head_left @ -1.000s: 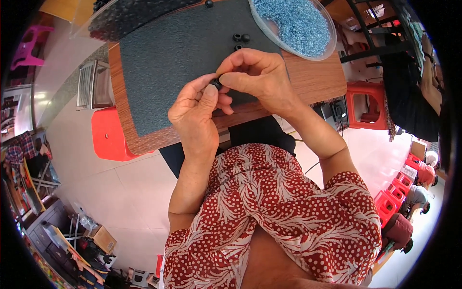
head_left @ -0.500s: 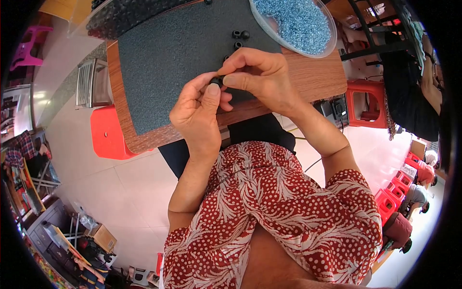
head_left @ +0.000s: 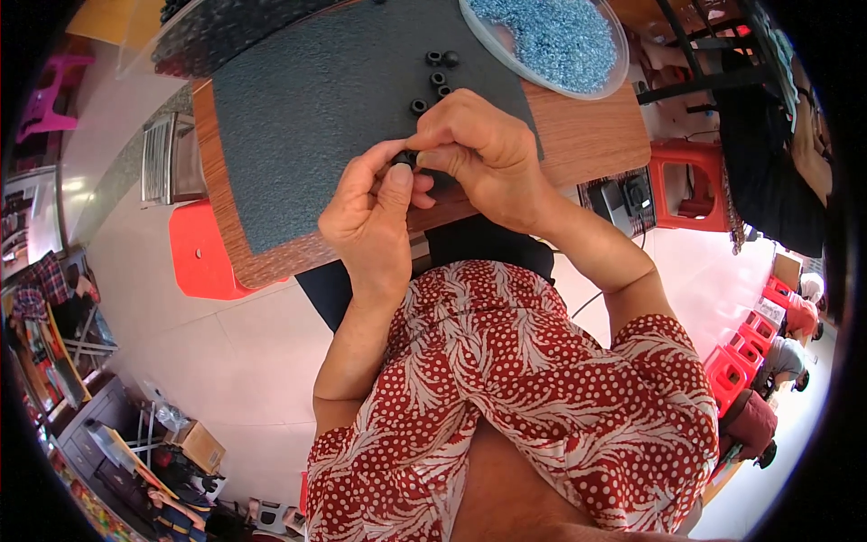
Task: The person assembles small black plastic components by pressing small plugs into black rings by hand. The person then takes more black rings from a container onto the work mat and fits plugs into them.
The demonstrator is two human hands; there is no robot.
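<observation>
My left hand [head_left: 372,217] and my right hand [head_left: 483,154] meet over the near edge of a dark grey mat [head_left: 316,108]. Between their fingertips sits a small black ring-shaped part [head_left: 403,160], pinched from both sides. Several more small black rings [head_left: 433,77] lie loose on the mat just beyond my right hand. A round clear dish of small blue-grey pieces [head_left: 555,36] stands at the far right of the table.
The mat covers most of a brown wooden table [head_left: 596,135]. A red plastic stool [head_left: 194,253] stands on the floor to the left and another red stool [head_left: 691,181] to the right. A person sits low at the far right [head_left: 781,361].
Both hands have shifted slightly toward me and to the left, still pinching the small black part. The loose rings on the mat are now uncovered beyond my right hand.
</observation>
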